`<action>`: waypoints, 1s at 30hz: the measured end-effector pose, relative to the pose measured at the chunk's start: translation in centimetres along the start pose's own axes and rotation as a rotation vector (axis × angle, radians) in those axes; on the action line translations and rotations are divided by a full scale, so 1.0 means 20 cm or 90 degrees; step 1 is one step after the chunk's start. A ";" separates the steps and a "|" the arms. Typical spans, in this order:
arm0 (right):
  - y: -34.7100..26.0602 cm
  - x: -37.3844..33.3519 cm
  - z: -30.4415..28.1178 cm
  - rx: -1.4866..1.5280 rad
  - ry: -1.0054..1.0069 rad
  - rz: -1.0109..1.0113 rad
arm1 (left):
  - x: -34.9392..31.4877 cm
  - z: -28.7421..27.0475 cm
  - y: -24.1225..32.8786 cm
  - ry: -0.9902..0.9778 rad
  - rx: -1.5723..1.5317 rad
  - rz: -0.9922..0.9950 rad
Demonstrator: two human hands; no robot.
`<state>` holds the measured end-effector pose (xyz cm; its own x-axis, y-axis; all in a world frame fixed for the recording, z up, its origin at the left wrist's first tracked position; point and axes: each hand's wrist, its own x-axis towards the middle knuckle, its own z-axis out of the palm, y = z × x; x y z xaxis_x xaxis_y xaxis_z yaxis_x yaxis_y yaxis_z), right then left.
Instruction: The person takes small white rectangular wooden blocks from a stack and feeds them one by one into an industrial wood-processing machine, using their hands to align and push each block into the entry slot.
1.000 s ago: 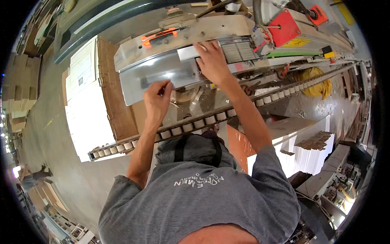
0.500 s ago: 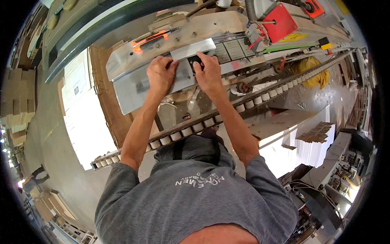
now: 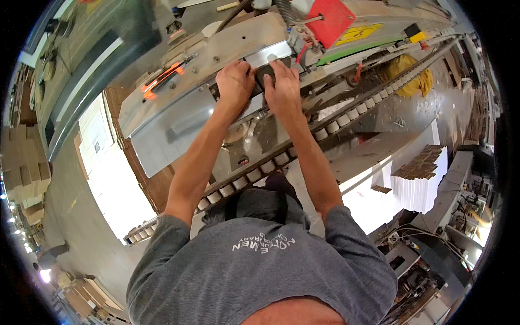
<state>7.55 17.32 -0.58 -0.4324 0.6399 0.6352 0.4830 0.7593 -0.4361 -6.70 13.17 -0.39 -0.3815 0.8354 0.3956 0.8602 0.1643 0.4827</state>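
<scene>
A shiny metal strip point(image 3: 270, 53) lies slantwise on the machine bed, above my fingertips. My left hand point(image 3: 236, 82) is closed, its fingers curled at the strip's lower left edge. My right hand point(image 3: 284, 86) has its fingers bent over the strip's right part, thumb held lower and apart from them. Between the two hands shows a dark flat surface point(image 3: 262, 77). The undersides of the fingers are hidden. A bent sheet-metal plate point(image 3: 173, 127) slopes down left of my left wrist.
An orange-handled tool point(image 3: 162, 81) rests on the machine's ledge. A red box point(image 3: 330, 21) and hoses stand at upper right. A rail of white rollers point(image 3: 254, 175) runs between my body and the machine. Stacked white sheets point(image 3: 417, 187) lie right, a cardboard-edged stack point(image 3: 116, 168) left.
Both hands have moved right along the machine bed, and the metal strip has shifted right with them, over the grey panels. The view has also turned, so the machine appears further left and more tilted.
</scene>
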 end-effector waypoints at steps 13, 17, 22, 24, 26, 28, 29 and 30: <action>-0.02 -0.59 -0.83 0.115 -0.104 0.410 | 0.15 0.14 0.26 -0.006 -0.083 0.074; 0.18 -0.97 -1.28 0.042 0.001 0.537 | -0.12 -0.22 0.21 -0.054 -0.216 0.012; 0.46 -1.31 -1.88 -0.430 -0.121 0.477 | -0.40 -0.32 0.19 -0.004 -0.228 0.043; 0.48 -1.43 -2.04 -0.465 -0.175 0.532 | -0.47 -0.30 0.24 -0.043 -0.226 0.036; 0.53 -1.54 -2.09 -0.474 -0.218 0.542 | -0.55 -0.23 0.16 -0.052 -0.277 0.012; 0.67 -1.68 -2.13 -0.484 -0.282 0.538 | -0.62 -0.24 0.31 -0.103 -0.292 -0.053; 0.68 -1.69 -2.12 -0.426 -0.302 0.643 | -0.65 -0.23 0.31 -0.093 -0.288 -0.014; 0.68 -1.71 -2.13 -0.389 -0.266 0.659 | -0.66 -0.21 0.27 -0.080 -0.280 0.023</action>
<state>61.38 0.71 -1.16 0.2028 0.9716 -0.1222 0.9599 -0.2219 -0.1715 1.65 0.83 0.26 -0.2869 0.8980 0.3336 0.6360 -0.0819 0.7674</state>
